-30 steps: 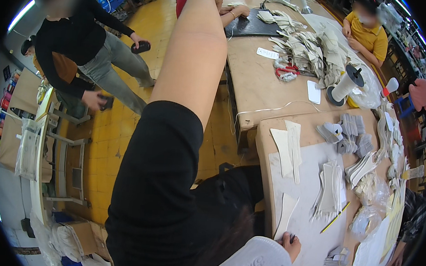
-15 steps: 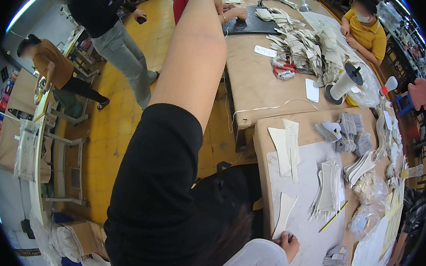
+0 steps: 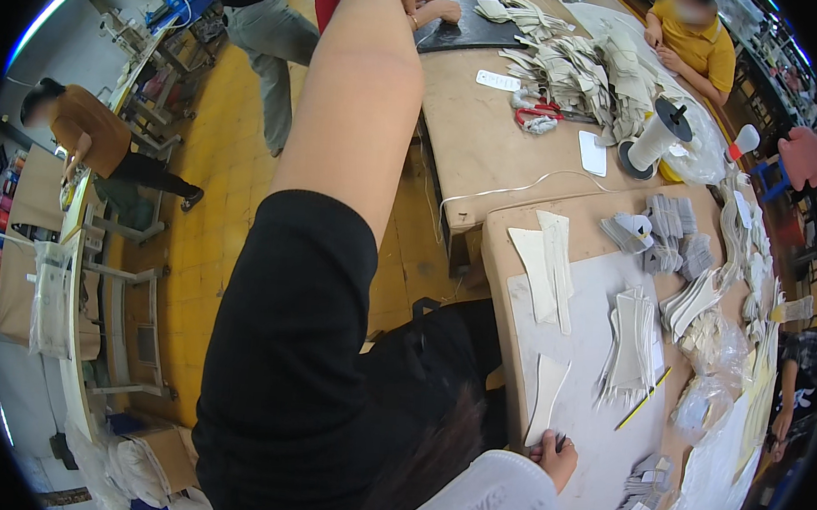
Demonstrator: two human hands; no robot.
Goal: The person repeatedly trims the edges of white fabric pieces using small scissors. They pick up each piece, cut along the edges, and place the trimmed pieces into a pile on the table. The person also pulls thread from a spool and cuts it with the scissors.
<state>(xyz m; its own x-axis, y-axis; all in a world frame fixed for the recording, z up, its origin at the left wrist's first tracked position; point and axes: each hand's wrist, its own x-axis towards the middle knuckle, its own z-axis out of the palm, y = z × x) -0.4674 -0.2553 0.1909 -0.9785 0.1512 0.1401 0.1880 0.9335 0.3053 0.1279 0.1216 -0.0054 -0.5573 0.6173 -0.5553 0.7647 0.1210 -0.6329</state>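
Observation:
At the lower right, my right hand [image 3: 558, 462] is closed at the near end of a cream, flared cut piece [image 3: 546, 397]. A small dark thing shows between its fingers, too little of it to name. The piece lies flat on a pale sheet [image 3: 590, 362], its lower tip at my fingertips. Beyond it are two more cream pieces [image 3: 540, 269], partly overlapping. To their right is a stack of similar pieces [image 3: 632, 342], with a yellow-and-black pencil [image 3: 643, 399] beside it. My bare left arm [image 3: 358, 90] stretches up past the top edge, its hand out of view.
Bundles of grey pieces [image 3: 666, 230] and plastic bags [image 3: 710, 347] line the table's right side. Farther off are red-handled scissors [image 3: 542, 113], a thread cone [image 3: 653, 139], a heap of cut pieces [image 3: 582, 73] and a co-worker's hand [image 3: 440, 11] on a black mat [image 3: 471, 34].
The whole view has shifted slightly. The standing person in black has moved right, partly behind my arm. My right hand stays at the cream piece's near end.

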